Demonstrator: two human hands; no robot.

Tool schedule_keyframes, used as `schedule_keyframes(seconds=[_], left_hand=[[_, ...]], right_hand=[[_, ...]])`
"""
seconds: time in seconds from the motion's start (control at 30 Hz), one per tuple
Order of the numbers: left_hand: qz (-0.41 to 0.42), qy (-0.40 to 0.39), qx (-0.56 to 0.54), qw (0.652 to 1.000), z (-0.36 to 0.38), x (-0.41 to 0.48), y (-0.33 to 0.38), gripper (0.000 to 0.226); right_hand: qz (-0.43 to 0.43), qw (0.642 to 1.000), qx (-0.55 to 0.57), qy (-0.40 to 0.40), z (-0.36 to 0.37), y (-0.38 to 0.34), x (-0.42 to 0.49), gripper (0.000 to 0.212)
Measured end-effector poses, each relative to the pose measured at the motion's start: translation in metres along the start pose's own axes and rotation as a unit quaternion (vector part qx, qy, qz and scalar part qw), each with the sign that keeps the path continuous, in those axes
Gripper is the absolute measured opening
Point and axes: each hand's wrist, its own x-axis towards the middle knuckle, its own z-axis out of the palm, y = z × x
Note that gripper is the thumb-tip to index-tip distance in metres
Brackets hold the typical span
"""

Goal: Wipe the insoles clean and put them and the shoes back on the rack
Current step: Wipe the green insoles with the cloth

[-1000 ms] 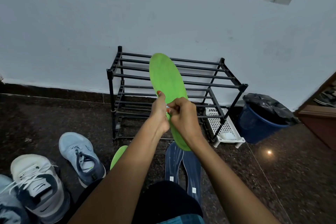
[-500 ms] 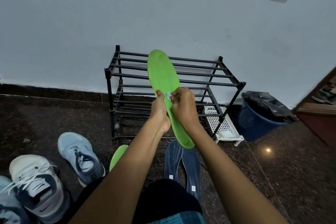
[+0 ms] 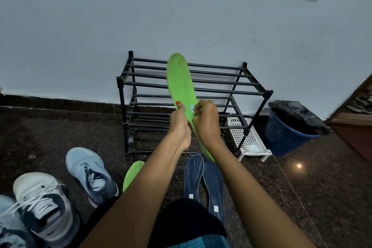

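Observation:
My left hand [image 3: 179,127] grips a green insole [image 3: 179,80] by its edge and holds it upright in front of the black shoe rack [image 3: 221,86]. My right hand [image 3: 207,122] pinches a small pale wipe [image 3: 192,108] against the insole's face. A second green insole [image 3: 131,175] lies on the floor, partly hidden by my left arm. Two dark blue insoles [image 3: 203,177] lie side by side on the floor. A light blue shoe [image 3: 90,173] and a white shoe [image 3: 43,203] stand at the lower left.
The rack stands bare against the white wall. A white perforated tray [image 3: 250,139] lies at its right foot, with a blue bin [image 3: 285,135] lined in black beyond it. Another pale blue shoe [image 3: 10,227] shows at the bottom left corner. The floor is dark speckled stone.
My right hand with the wipe has slid up the green insole, from near its middle toward my left thumb. The insole has tilted slightly.

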Motion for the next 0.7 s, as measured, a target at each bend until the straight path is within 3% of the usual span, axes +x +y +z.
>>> schedule_keyframes(seconds=[0.3,0.57,0.7], left_hand=[[0.004,0.023,0.014,1.000,-0.004,0.009,0.005,0.038],[-0.012,-0.004,-0.031,0.999,0.000,0.002,0.003,0.035],[-0.003,0.009,-0.015,1.000,-0.002,0.002,0.006,0.038]], right_hand=[[-0.074,0.997,0.021,-0.023,-0.005,-0.010,-0.025,0.023],[-0.034,0.999,-0.007,0.003,-0.001,-0.009,-0.005,0.019],[-0.055,0.998,-0.002,-0.014,-0.003,-0.013,-0.005,0.017]])
